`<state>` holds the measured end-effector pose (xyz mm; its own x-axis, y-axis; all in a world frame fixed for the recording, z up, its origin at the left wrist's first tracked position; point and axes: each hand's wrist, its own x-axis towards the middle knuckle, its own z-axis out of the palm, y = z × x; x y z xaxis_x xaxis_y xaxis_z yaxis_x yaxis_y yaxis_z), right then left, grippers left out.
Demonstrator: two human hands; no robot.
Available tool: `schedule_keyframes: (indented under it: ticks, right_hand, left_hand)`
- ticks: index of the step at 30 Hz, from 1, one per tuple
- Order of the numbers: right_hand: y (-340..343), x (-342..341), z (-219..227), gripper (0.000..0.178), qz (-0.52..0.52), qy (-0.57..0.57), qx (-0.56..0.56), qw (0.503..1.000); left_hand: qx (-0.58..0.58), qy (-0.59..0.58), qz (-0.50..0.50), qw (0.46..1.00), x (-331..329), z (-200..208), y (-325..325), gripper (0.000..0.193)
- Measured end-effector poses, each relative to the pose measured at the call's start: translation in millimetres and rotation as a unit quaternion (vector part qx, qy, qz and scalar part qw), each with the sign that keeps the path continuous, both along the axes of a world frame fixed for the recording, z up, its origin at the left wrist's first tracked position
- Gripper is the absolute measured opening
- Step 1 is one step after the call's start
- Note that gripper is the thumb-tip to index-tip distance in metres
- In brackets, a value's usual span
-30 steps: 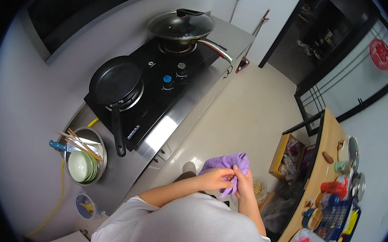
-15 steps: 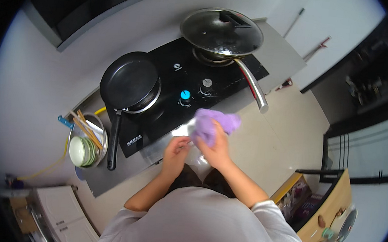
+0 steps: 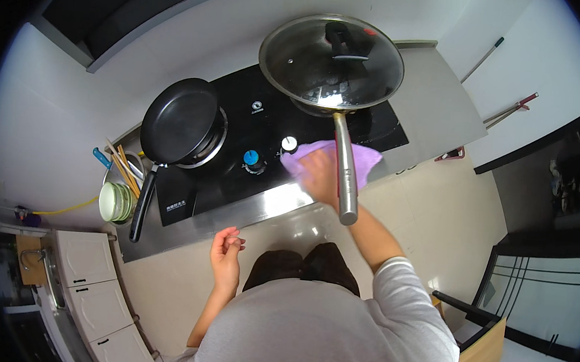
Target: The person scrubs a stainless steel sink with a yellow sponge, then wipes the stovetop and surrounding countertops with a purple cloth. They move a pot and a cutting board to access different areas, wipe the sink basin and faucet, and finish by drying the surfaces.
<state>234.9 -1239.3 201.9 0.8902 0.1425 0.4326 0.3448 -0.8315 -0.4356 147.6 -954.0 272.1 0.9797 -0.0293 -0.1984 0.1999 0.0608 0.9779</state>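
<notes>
A purple cloth [image 3: 366,161] lies spread on the front right of the black gas cooktop [image 3: 234,188]. My right hand [image 3: 320,175] presses on it, a little smeared by motion, just left of the long metal handle [image 3: 346,175] of a lidded wok [image 3: 300,61]. That handle passes over part of the cloth and my wrist. Close to the cloth's left edge are a silver knob [image 3: 289,144] and a blue-topped knob [image 3: 251,157]. My left hand [image 3: 227,250] hangs in front of the counter's edge, holding nothing, its fingers loosely bent and apart.
On the left burner sits a black frying pan [image 3: 180,122], its handle [image 3: 143,203] reaching toward me past the counter's edge. Stacked green-white bowls [image 3: 116,201], chopsticks [image 3: 129,170] and a blue-handled tool [image 3: 101,158] crowd the counter's left end. White cabinets [image 3: 93,260] stand lower left.
My right hand has brought the bunched cloth from in front of the counter onto the cooktop, where it is spread out. My left hand has drawn away, down and to the left.
</notes>
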Motion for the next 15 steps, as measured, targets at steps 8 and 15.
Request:
schedule_keyframes:
  ticks: [8, 15]
  right_hand:
    - [-171.7, 36.1, 6.1, 0.048, -0.231, 0.129, -0.192, 0.945]
    - [-187.2, 84.8, 15.6, 0.053, -0.368, 0.234, -0.14, 0.889]
  left_hand:
    - [0.012, 0.026, 0.011, 1.0, -14.1, 3.9, -29.3, 0.021]
    - [0.045, 0.042, 0.016, 0.998, -29.8, 8.2, -28.9, 0.022]
